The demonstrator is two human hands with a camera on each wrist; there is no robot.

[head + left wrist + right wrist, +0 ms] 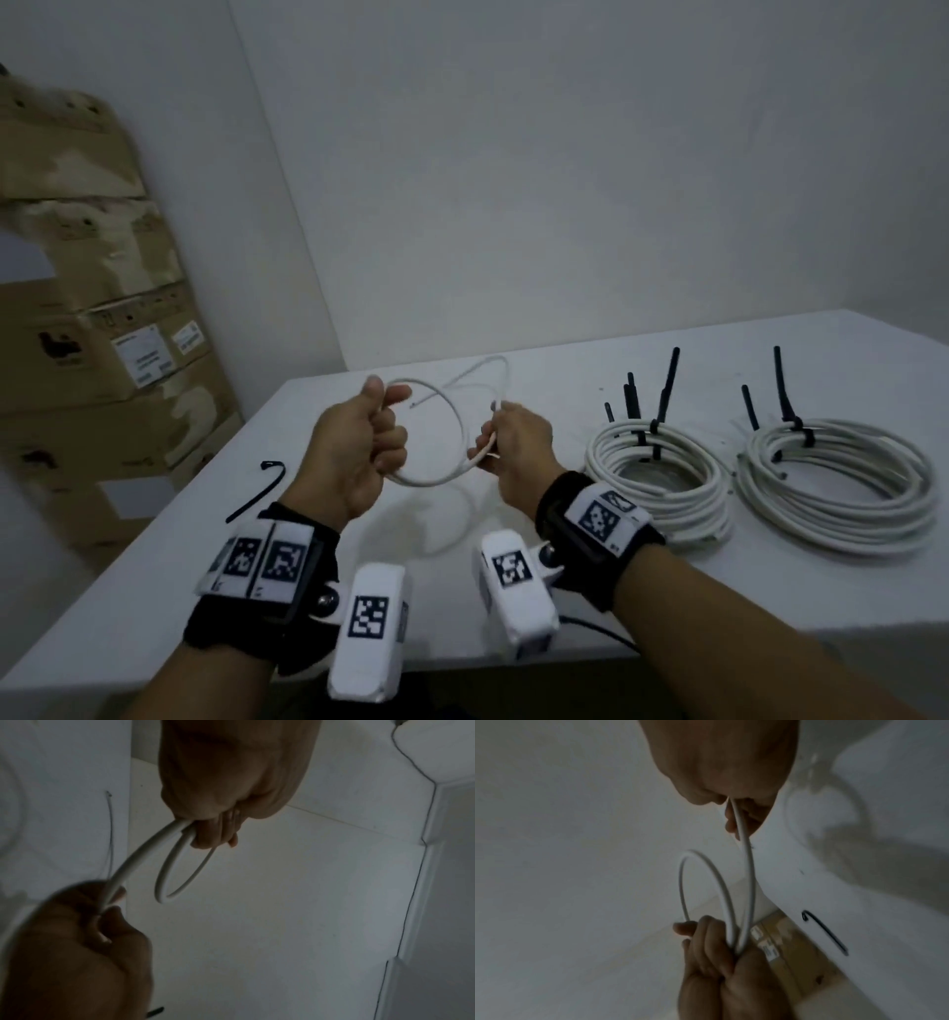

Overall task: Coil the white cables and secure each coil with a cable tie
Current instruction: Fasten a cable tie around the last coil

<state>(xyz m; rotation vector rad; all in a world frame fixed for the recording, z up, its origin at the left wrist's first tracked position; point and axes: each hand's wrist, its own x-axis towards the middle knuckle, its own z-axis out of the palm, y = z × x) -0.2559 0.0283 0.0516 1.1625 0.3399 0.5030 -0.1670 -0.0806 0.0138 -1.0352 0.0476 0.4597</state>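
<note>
White cable (452, 411): looping between both fists; left hand (354, 452) gripping loops, right hand (518, 442) pinching the strand; loose cable tie (257, 491) lying left of the left hand.

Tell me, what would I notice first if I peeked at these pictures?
Right in the middle, the left hand and the right hand hold a thin white cable up in loops above the white table. On the right of the table lie two finished coils, each tied with black cable ties that poke up like little antennas. One loose black cable tie waits near the left wrist.
</note>
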